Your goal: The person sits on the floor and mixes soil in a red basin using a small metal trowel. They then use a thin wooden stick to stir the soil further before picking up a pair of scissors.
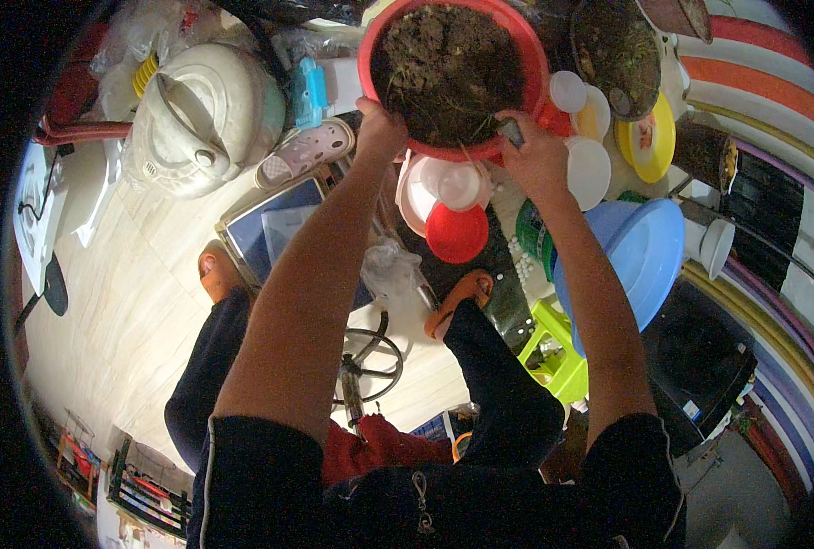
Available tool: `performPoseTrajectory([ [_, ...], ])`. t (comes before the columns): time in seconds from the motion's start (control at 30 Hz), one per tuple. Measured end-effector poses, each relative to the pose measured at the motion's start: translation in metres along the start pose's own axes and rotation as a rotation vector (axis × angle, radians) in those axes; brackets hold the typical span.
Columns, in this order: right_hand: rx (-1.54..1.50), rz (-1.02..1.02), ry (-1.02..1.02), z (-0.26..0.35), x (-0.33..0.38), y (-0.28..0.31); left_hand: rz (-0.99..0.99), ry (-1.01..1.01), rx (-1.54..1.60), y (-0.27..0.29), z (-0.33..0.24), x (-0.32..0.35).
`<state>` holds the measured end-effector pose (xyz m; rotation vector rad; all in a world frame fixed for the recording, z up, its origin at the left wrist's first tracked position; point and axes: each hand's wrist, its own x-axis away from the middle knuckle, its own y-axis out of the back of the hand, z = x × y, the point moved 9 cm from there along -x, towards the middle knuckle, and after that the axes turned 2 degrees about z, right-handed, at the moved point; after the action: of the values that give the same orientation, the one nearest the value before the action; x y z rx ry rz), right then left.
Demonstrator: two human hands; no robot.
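Note:
A round red basin [535, 87] filled with dark, clumped soil [444, 69] is at the top middle. My left hand [381, 128] is closed on its near left rim. At the near right rim my right hand [533, 154] is closed too; a small grey patch shows between its thumb and fingers, and I cannot make out what it is. Thin dry roots or stalks stick out of the soil near that hand. Just below the basin are white round containers [455, 183] and a red round lid [457, 231]. Whether the basin rests on anything is hidden.
To the left are a large white lidded pot [201, 119] and a pale clog [306, 151]. On the right stand a blue basin [640, 261], a lime-green stool [553, 352], a yellow lid [649, 137] and another soil-filled pot [613, 55]. A foot pump [361, 371] lies between my feet.

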<state>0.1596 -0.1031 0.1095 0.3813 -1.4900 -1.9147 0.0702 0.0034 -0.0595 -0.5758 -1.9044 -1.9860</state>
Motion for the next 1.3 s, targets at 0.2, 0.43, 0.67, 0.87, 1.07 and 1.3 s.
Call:
performPoseTrajectory([
  [0.2,-0.045,-0.108,-0.035,-0.005,-0.011,0.002,-0.152,0.253,0.201,-0.034,0.014,-0.026],
  [0.43,-0.182,-0.138,0.116,0.042,-0.028,-0.01,-0.248,0.857,1.773,-0.054,0.039,0.014],
  [0.67,-0.381,-0.321,-0.088,-0.018,-0.047,0.002,-0.189,0.811,1.88,-0.02,0.036,0.031],
  [0.87,-1.694,-0.306,-0.677,-0.04,-0.032,-0.077,-0.245,0.685,1.711,-0.032,0.039,0.018],
  [1.07,-0.966,-0.334,-0.257,0.018,-0.051,-0.077,-0.236,0.714,1.773,-0.026,0.037,0.021],
  [1.3,-0.244,-0.13,0.152,0.051,-0.017,-0.029,-0.234,0.796,1.806,-0.037,0.039,0.024],
])
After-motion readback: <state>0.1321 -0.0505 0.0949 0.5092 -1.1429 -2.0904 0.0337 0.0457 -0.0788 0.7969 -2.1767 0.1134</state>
